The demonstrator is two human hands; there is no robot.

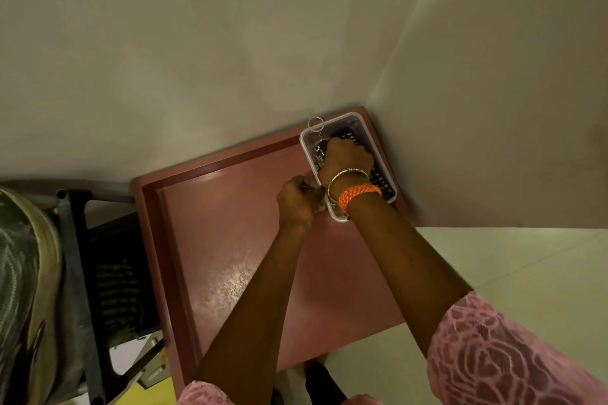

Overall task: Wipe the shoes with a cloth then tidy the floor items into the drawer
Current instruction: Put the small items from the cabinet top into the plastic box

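Warm, dim indoor light falls from above, leaving a soft sheen on my reddish table [230, 260]. Wide-angle distortion bends the edges, and the chair [82, 289] at left looks smeared.

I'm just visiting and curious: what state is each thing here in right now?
Clear plastic box: lidless, in the table's far corner.
Remote control: lying inside the box.
Keyring: hanging over the box's rim.
Right hand: reaching into the box.
Left hand: curled, gripping the box's near edge.
Table: mostly bare.
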